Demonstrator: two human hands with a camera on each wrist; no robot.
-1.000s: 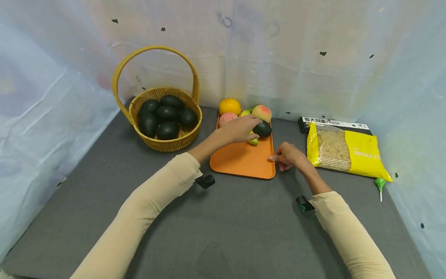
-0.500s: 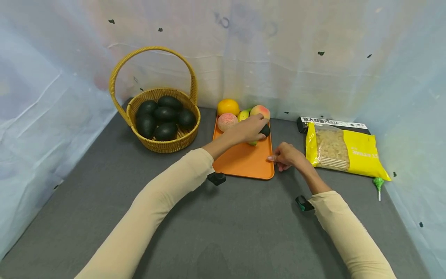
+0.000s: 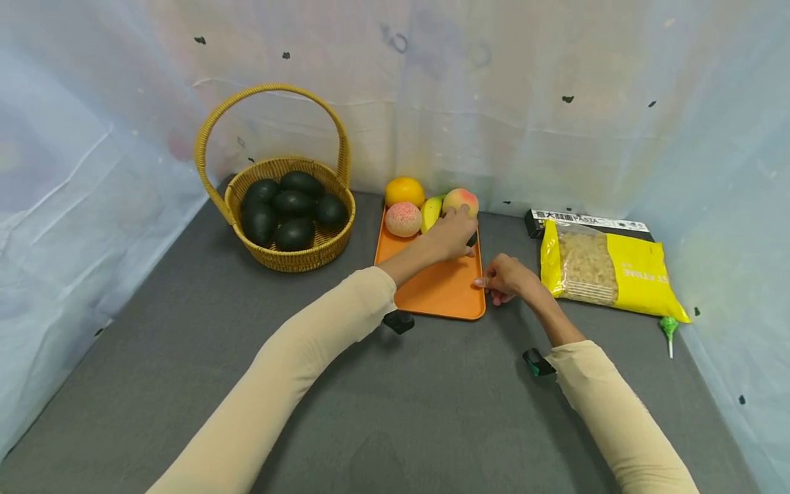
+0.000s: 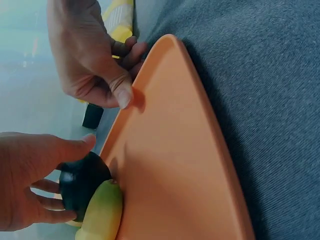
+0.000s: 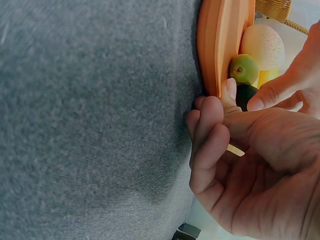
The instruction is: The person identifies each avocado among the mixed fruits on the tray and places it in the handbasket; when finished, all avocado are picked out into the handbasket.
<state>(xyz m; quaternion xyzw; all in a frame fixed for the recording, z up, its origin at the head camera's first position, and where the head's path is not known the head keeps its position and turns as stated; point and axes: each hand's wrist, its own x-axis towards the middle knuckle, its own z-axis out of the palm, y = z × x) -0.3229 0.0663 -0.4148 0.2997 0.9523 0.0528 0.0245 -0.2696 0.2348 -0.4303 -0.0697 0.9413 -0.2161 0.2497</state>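
Note:
My left hand (image 3: 453,235) grips a dark avocado (image 4: 82,182) on the orange tray (image 3: 435,295), thumb on one side and fingers on the other. In the head view the hand hides most of that avocado. A yellow banana (image 3: 431,214) with a green end lies right beside it, and a peach (image 3: 460,201) sits just behind. My right hand (image 3: 507,276) pinches the tray's right rim, thumb on the inside and fingers curled below. A pink speckled round fruit (image 3: 403,219) and an orange (image 3: 404,192) lie at the tray's back left.
A wicker basket (image 3: 296,259) with a tall handle stands to the left, holding several dark avocados. On the right are a yellow pasta bag (image 3: 642,274), a black pasta box (image 3: 589,221) behind it and a green lollipop (image 3: 669,328). Plastic sheeting (image 3: 524,137) rises behind the grey table (image 3: 395,412).
My left hand has moved rightward over the tray and closed round the avocado, uncovering the pink speckled fruit and banana. The right hand stays at the tray's rim.

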